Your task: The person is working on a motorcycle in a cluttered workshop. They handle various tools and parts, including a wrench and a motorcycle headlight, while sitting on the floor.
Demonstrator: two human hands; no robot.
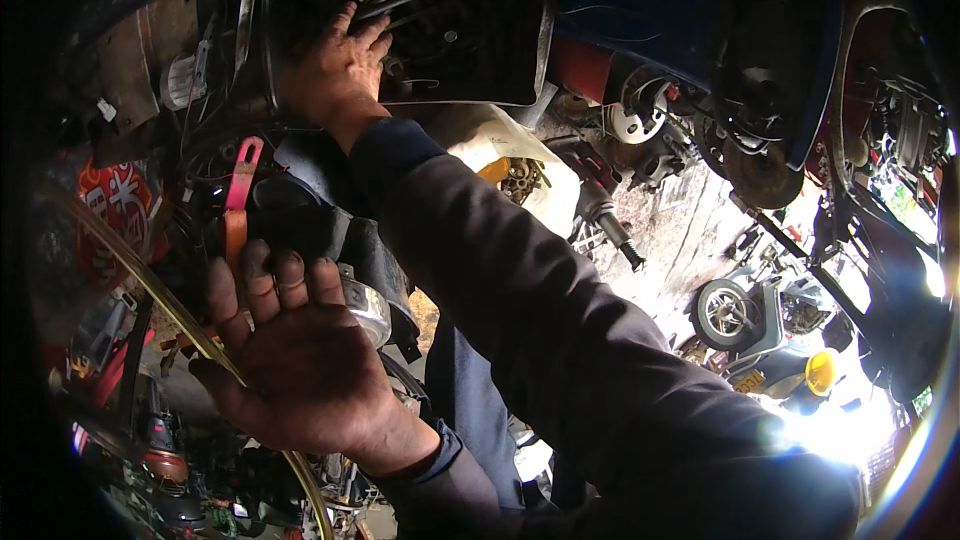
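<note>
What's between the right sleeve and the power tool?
A whitish open container with small metal parts in it; the head view shows it between the right sleeve and the power tool.

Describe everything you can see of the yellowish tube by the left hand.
The tube is slender, glossy and yellowish, looking like translucent, flexible plastic. It slants down from the left, disappears behind the thumb side of the open left hand, then reappears below it and curves to the picture's lower edge. Contact is unclear.
</note>
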